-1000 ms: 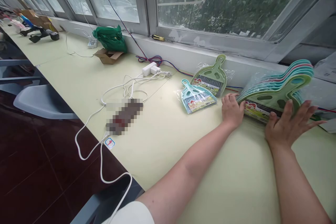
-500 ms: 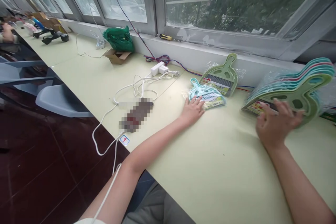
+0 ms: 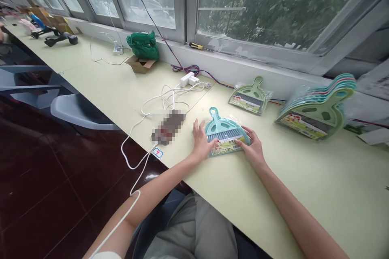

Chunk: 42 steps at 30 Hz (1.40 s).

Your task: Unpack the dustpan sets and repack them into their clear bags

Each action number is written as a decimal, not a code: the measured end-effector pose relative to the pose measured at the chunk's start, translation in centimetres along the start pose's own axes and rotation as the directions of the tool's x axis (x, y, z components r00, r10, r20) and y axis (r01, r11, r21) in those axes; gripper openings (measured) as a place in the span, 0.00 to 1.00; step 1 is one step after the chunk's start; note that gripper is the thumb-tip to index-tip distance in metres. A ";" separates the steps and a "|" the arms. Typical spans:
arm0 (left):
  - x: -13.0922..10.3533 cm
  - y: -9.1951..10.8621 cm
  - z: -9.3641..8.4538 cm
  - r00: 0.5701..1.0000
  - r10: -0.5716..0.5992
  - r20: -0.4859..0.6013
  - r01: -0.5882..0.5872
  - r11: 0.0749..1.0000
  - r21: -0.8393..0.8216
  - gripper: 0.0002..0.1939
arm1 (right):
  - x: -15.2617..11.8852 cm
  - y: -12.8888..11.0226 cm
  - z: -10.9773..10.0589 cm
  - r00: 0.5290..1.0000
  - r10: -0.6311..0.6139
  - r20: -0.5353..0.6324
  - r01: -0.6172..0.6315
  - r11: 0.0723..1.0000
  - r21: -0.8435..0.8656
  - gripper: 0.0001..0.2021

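Observation:
A turquoise dustpan and brush set (image 3: 225, 134) in clear plastic lies on the table in front of me, its handle pointing away. My left hand (image 3: 203, 142) is at its left edge, thumb on the lower corner of the label and fingers raised along the side. On the right edge, my right hand (image 3: 253, 148) grips it with the thumb on the front and the fingers behind the rim. Farther back, a single green dustpan set (image 3: 249, 96) leans near the wall. To its right stands a stack of several wrapped dustpan sets (image 3: 316, 111), a green one foremost.
White cables run around a blurred-out phone-like object (image 3: 169, 127) and a white power strip (image 3: 189, 79) on the left. Behind are a green bag (image 3: 142, 45), an open cardboard box (image 3: 140, 64) and a screwdriver (image 3: 197, 46) on the sill. Grey-blue chairs (image 3: 75, 111) line the table edge.
The turquoise dustpan set has come nearer to me, away from the green one. My right hand has left the stack and moved left onto it. The stack and the green set sit differently.

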<state>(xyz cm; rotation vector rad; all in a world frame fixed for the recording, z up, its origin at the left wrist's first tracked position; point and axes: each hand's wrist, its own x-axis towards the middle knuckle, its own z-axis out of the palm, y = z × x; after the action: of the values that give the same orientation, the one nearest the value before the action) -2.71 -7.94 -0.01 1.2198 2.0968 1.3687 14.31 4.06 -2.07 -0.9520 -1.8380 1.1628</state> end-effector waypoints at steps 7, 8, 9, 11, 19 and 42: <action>1.6 1.2 2.3 0.947 -0.244 0.208 0.318 0.642 -0.697 0.44 | -2.5 -1.1 -2.1 0.942 -0.120 -0.312 0.156 0.984 0.091 0.31; 2.2 1.5 2.7 0.934 -0.182 0.307 0.352 0.610 -0.710 0.39 | -2.8 -1.1 -2.7 0.919 -0.188 -0.347 0.203 0.979 0.007 0.29; 2.9 1.9 3.2 0.911 -0.099 0.401 0.375 0.605 -0.702 0.32 | -3.0 -1.1 -3.3 0.892 -0.263 -0.367 0.240 0.965 -0.109 0.27; 4.5 2.6 4.6 0.846 0.029 0.532 0.392 0.643 -0.658 0.23 | -3.3 -1.1 -4.4 0.842 -0.411 -0.351 0.264 0.879 -0.397 0.23; 7.1 3.5 10.8 0.934 0.022 0.356 0.297 0.507 -0.809 0.23 | -3.4 -0.3 -5.3 0.891 -0.433 0.134 0.370 0.525 -0.766 0.17; 7.2 2.5 7.6 0.861 0.139 0.489 0.277 0.679 -0.680 0.27 | -1.8 2.2 -7.3 0.866 0.376 -0.329 -0.089 0.765 0.638 0.26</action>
<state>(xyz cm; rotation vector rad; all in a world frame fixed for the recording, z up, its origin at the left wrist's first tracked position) -0.46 2.56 -0.25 0.9622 1.0190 1.4288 21.93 5.87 -2.25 -0.9736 -0.8908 1.4283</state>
